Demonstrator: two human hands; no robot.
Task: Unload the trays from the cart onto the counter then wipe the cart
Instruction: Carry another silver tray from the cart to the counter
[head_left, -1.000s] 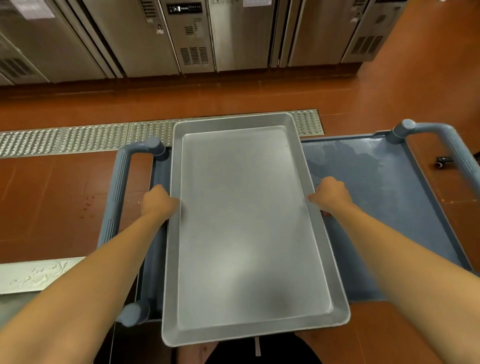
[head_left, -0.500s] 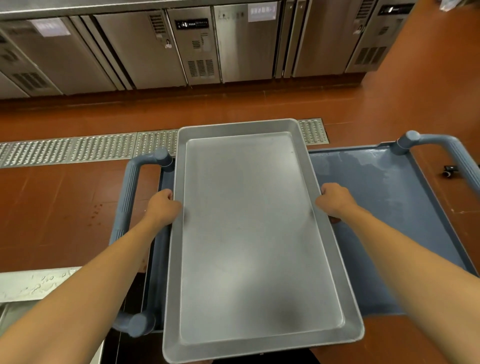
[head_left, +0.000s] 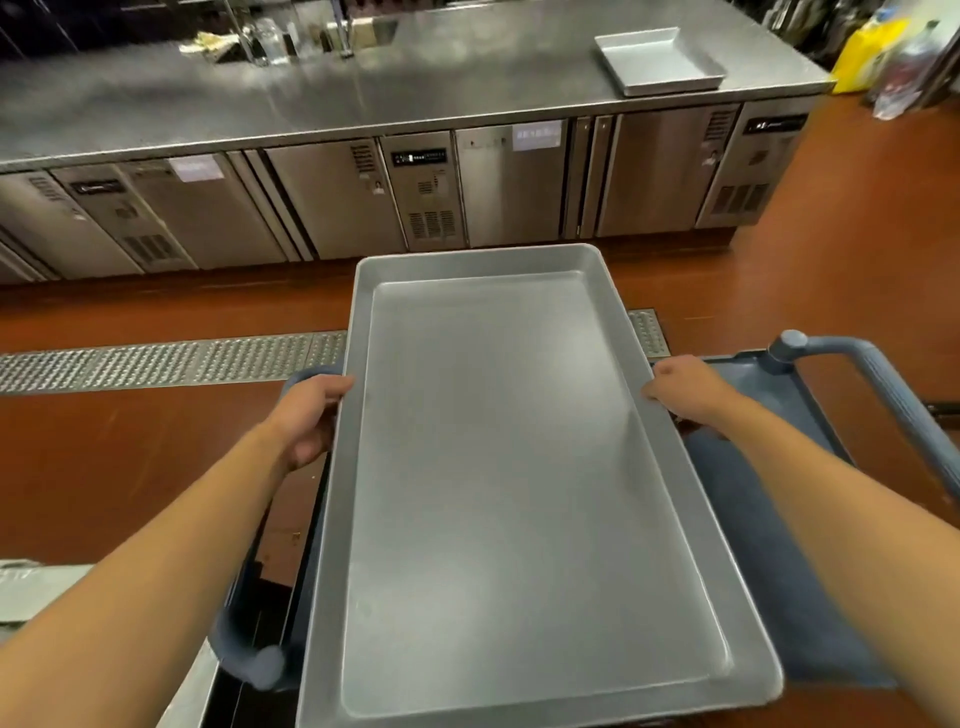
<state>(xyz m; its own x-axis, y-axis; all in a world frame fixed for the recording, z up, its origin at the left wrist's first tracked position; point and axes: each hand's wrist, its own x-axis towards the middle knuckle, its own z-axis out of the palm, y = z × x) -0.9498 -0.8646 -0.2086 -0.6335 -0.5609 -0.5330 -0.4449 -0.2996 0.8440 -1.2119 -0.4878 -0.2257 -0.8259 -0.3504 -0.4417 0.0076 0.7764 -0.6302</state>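
gripping the tray (head_left: 509, 493) rims, left hand (head_left: 311, 415) and right hand (head_left: 685, 387).

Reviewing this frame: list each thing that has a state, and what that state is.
large tray: empty, held level above the cart by both long rims.
left hand: grips the tray's left rim.
right hand: grips the tray's right rim.
cart: the part of its top shelf that shows is bare.
small tray: empty, resting on the counter.
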